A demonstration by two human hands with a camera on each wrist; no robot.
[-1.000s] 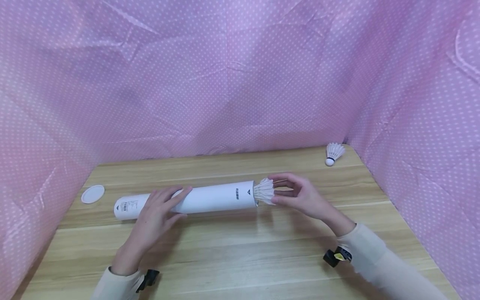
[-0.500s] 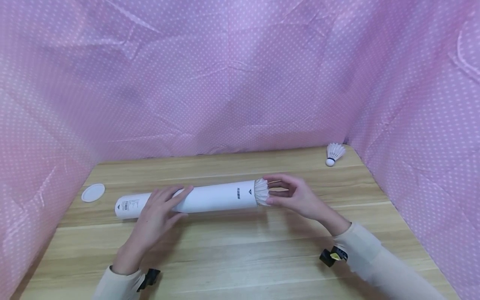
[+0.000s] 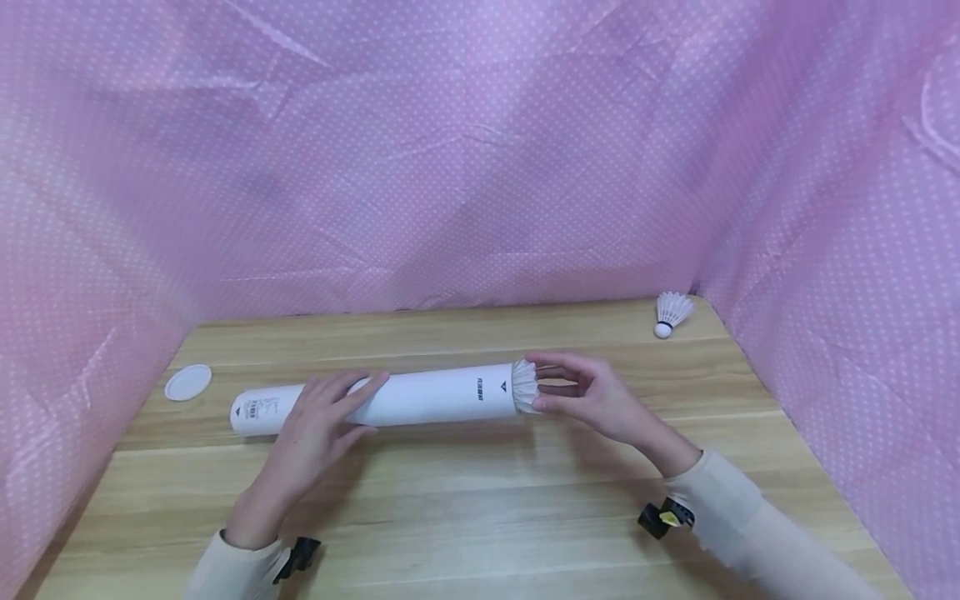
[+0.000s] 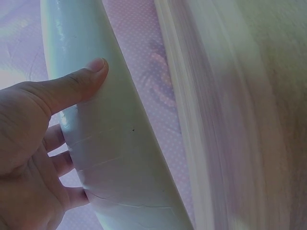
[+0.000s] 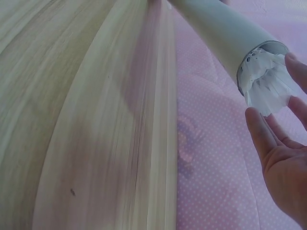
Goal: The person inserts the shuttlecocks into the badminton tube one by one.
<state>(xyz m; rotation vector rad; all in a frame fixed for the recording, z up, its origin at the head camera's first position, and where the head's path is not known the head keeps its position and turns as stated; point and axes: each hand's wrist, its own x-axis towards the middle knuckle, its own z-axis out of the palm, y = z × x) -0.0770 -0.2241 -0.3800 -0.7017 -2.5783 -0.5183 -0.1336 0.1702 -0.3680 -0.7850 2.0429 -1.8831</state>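
A long white shuttlecock tube [image 3: 431,396] lies across the middle of the head view, its mouth facing right. My left hand [image 3: 318,425] grips it left of its middle; in the left wrist view the thumb [image 4: 81,86] lies along one side and the other fingers curl behind. From the tube's mouth the white feather skirt of a shuttlecock [image 3: 525,386] sticks out, its cork hidden inside. My right hand [image 3: 588,396] holds that skirt by its outer edge, thumb on the near side, fingers on the far side. The right wrist view shows the feathers [image 5: 266,86] spread within the rim.
A second shuttlecock [image 3: 672,312] lies at the table's back right corner. A round white lid [image 3: 188,382] rests at the left of the wooden table [image 3: 450,500]. Pink dotted cloth [image 3: 465,167] walls the back and both sides.
My right hand has moved left and pushed the shuttlecock deeper into the tube, leaving a shorter part of its skirt outside. The left hand keeps its hold on the tube.
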